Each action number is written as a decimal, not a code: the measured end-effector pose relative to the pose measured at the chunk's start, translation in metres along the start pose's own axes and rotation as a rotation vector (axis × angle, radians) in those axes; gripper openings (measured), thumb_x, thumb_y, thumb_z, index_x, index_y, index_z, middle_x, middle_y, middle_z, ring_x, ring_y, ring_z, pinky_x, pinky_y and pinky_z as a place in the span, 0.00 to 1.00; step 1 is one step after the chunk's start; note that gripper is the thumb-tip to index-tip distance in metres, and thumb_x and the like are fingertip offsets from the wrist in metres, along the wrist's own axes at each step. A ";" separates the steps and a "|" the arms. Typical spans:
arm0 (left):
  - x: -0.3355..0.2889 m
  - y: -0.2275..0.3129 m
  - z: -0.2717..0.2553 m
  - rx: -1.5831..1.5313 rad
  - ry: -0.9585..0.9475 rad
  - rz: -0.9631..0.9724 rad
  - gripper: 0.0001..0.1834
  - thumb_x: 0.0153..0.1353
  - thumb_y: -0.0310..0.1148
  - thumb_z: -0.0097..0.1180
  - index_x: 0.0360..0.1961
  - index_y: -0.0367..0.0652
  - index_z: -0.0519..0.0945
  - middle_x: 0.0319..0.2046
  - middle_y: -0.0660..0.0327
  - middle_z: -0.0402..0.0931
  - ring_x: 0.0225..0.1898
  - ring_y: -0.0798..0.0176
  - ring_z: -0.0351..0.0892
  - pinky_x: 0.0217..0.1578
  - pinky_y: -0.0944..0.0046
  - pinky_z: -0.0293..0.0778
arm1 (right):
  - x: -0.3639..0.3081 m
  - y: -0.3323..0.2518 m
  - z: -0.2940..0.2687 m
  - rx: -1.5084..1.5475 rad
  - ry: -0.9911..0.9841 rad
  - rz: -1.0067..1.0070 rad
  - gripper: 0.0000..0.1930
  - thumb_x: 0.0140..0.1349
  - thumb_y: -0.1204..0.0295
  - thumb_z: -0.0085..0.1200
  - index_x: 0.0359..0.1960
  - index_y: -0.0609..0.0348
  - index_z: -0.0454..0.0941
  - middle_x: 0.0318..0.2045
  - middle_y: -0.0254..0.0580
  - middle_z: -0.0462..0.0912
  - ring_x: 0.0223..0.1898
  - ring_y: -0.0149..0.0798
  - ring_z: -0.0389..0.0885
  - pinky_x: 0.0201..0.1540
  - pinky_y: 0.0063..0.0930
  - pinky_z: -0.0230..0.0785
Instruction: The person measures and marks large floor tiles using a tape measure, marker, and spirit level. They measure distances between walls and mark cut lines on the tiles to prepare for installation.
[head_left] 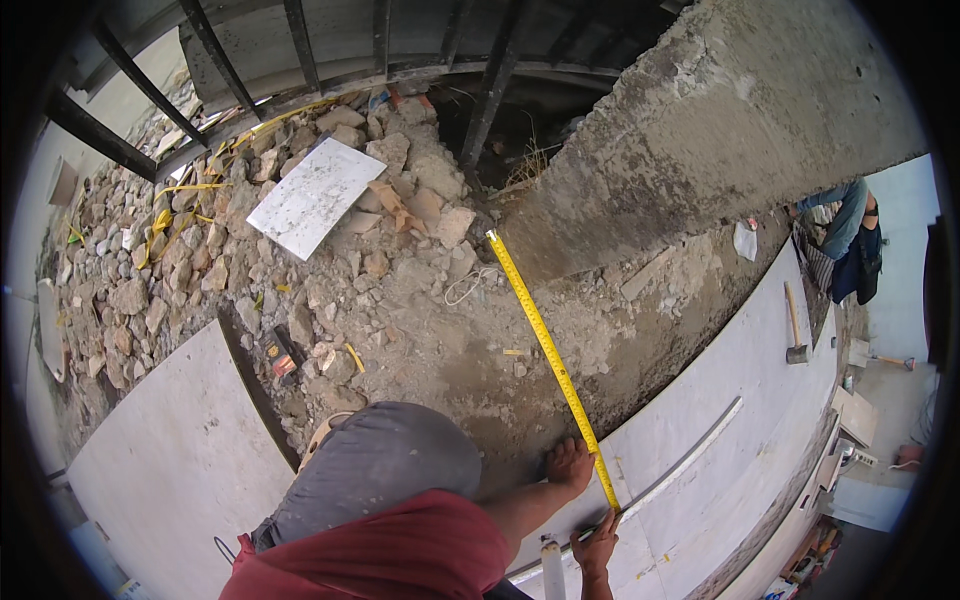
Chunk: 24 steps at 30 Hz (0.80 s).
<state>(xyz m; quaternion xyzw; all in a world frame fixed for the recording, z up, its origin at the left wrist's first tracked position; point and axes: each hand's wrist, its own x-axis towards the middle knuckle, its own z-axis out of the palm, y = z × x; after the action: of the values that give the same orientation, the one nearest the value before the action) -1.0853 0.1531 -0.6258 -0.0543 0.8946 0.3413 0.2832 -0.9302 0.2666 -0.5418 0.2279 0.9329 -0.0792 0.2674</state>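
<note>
Here both hands [583,505] press tape measure [548,355] flat.

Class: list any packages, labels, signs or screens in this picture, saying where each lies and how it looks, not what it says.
Small box or packet: among the rubble beside the grey slab's edge, dark with orange-red.
Tape measure blade: printed yellow strip from the concrete wall to the right hand.
No signs or screens.

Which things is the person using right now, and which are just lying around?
In use: yellow tape measure, left hand, right hand, pale slab.

Lying about: hammer, white tile, rubble, yellow straps.
</note>
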 end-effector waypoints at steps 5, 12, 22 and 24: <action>-0.001 0.002 -0.002 -0.002 -0.034 -0.013 0.22 0.65 0.53 0.56 0.48 0.46 0.78 0.48 0.57 0.76 0.51 0.53 0.76 0.48 0.49 0.73 | -0.002 -0.004 -0.003 -0.034 -0.027 0.022 0.55 0.43 0.64 0.66 0.72 0.75 0.48 0.70 0.74 0.55 0.69 0.65 0.60 0.65 0.50 0.60; -0.003 0.000 -0.003 -0.015 0.002 -0.014 0.21 0.65 0.53 0.56 0.46 0.47 0.78 0.46 0.58 0.75 0.50 0.53 0.76 0.47 0.49 0.72 | -0.005 -0.013 -0.012 0.001 -0.042 0.013 0.54 0.42 0.64 0.66 0.72 0.72 0.50 0.71 0.73 0.55 0.71 0.64 0.59 0.64 0.49 0.61; -0.007 0.002 0.005 0.020 0.041 0.016 0.21 0.64 0.52 0.58 0.45 0.46 0.78 0.44 0.57 0.75 0.49 0.53 0.76 0.47 0.48 0.73 | -0.015 0.004 0.001 -0.080 0.052 -0.030 0.50 0.47 0.68 0.63 0.73 0.61 0.51 0.72 0.65 0.54 0.51 0.69 0.74 0.54 0.53 0.73; -0.007 0.002 0.005 0.044 0.023 0.037 0.21 0.65 0.53 0.58 0.44 0.45 0.78 0.44 0.56 0.75 0.49 0.52 0.76 0.47 0.48 0.73 | -0.013 0.007 0.006 -0.096 0.092 -0.031 0.48 0.47 0.69 0.62 0.72 0.61 0.53 0.73 0.67 0.53 0.50 0.67 0.75 0.54 0.50 0.74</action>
<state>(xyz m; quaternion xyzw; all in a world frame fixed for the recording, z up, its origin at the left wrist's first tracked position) -1.0776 0.1570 -0.6241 -0.0356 0.9059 0.3260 0.2678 -0.9144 0.2665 -0.5397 0.2039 0.9503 -0.0281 0.2335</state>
